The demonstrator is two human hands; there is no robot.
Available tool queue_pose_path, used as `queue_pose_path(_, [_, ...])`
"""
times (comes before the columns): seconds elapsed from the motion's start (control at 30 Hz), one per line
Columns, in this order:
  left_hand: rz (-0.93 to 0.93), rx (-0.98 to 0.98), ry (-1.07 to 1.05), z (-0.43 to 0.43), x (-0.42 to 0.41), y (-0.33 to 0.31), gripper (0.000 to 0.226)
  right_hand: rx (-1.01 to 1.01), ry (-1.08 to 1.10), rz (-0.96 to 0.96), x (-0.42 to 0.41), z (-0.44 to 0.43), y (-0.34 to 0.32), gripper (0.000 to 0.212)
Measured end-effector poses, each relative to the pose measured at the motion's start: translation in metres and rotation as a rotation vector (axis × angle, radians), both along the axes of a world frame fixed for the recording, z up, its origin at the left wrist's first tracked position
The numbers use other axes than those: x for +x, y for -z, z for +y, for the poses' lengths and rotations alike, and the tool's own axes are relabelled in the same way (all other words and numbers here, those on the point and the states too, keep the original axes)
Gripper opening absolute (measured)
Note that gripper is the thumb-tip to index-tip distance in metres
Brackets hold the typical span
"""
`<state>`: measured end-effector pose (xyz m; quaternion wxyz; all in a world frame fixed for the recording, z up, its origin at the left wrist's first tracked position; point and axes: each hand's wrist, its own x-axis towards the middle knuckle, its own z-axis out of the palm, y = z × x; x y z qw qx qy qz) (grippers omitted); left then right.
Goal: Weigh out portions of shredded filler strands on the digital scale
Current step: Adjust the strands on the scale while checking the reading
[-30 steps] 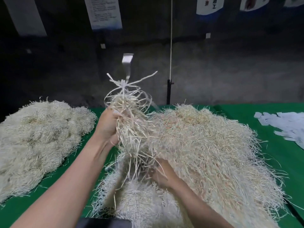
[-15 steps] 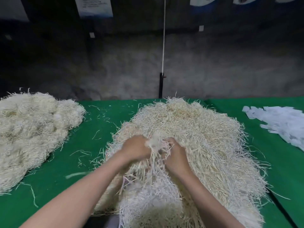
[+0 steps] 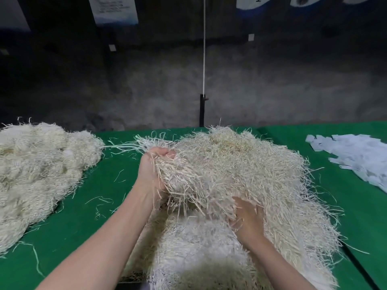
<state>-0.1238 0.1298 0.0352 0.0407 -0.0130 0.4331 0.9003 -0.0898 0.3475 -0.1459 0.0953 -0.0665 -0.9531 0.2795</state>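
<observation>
Half a second ago both hands were pressed knuckles-up, side by side, into the near left part of the big pile (image 3: 261,170). Now they have drawn apart, the left hand (image 3: 154,174) lifted to the pile's left edge and the right hand (image 3: 248,218) dropped to its near side. The left hand, which a second ago was raised high above the pile, now grips a broad clump (image 3: 188,181) that reaches across to the right hand, whose fingers are sunk among it, and a few long strands (image 3: 123,145) now trail leftward off the pile's left edge.
</observation>
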Motion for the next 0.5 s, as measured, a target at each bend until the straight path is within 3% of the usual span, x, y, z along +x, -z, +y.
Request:
queue_pose_path(0.17, [0.052,-0.138,-0.164,-0.009,0.008,-0.013,0.008,0.206,-0.044,0.001,0.003,0.002,0.005,0.067])
queue_pose_path(0.23, [0.054,-0.059,-0.157,-0.02,0.01,-0.016,0.01,0.235,-0.059,-0.012,0.004,0.0,0.003,0.075])
queue_pose_path(0.33, [0.033,0.074,-0.19,-0.032,0.013,-0.014,0.013,0.197,-0.097,-0.022,0.006,-0.003,0.003,0.08])
queue_pose_path(0.5, [0.035,0.015,-0.357,-0.051,0.018,-0.019,0.016,0.123,-0.083,-0.076,0.012,0.004,0.001,0.085])
